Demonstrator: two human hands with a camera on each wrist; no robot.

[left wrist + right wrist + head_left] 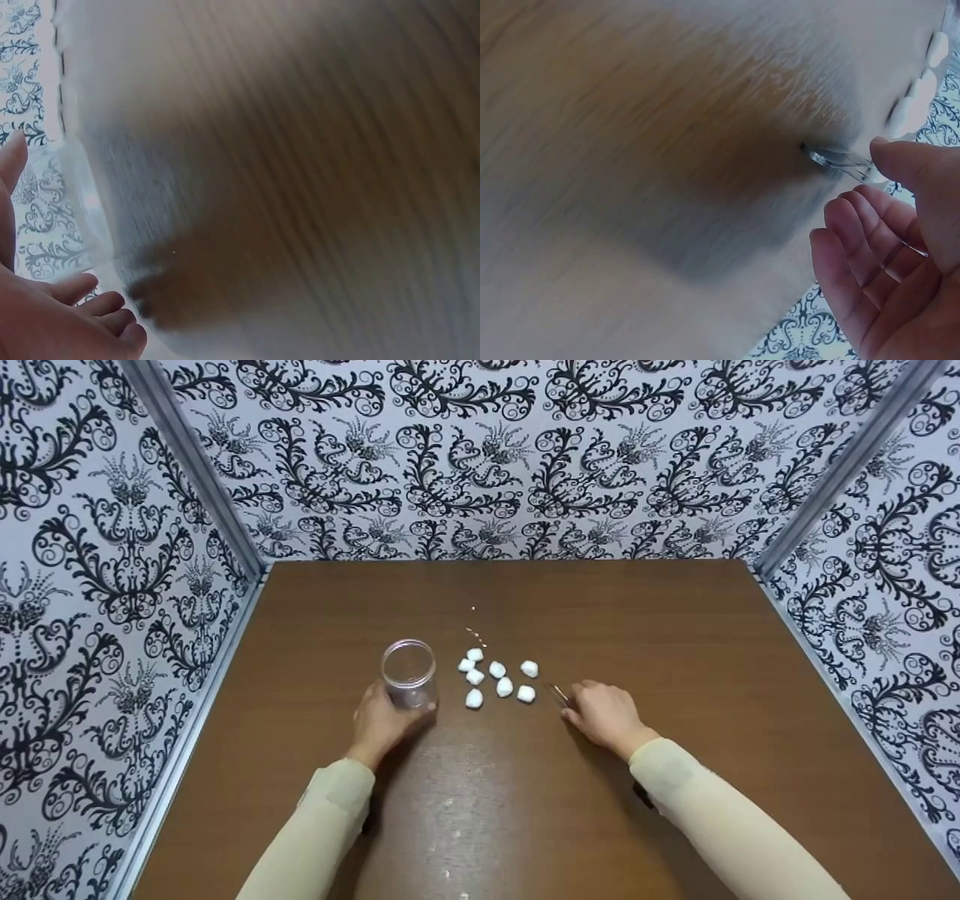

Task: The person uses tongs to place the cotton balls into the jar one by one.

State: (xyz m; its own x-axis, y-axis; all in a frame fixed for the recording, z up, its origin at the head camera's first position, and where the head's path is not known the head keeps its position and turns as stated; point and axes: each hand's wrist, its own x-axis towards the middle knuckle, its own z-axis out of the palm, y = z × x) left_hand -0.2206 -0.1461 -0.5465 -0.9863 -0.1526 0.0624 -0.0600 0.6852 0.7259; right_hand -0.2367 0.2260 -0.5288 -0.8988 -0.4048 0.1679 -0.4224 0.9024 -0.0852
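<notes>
An open-topped clear jar (409, 679) stands upright on the table, left of several white cotton balls (504, 687). My left hand (386, 720) holds it low on its side, thumb at the front right. In the left wrist view, the jar (56, 214) shows between thumb and fingers. To the right of the cotton balls, my right hand (606, 714) holds metal tweezers (559, 695) that point up and left toward them. The right wrist view shows the tweezers (836, 161) close to the tabletop by the thumb tip; their far part is hidden behind the hand.
The brown wooden table (675, 622) meets a patterned back wall (495, 457) and side walls with grey metal edging (199, 465). A short row of small pale specks (475, 637) lies behind the cotton balls.
</notes>
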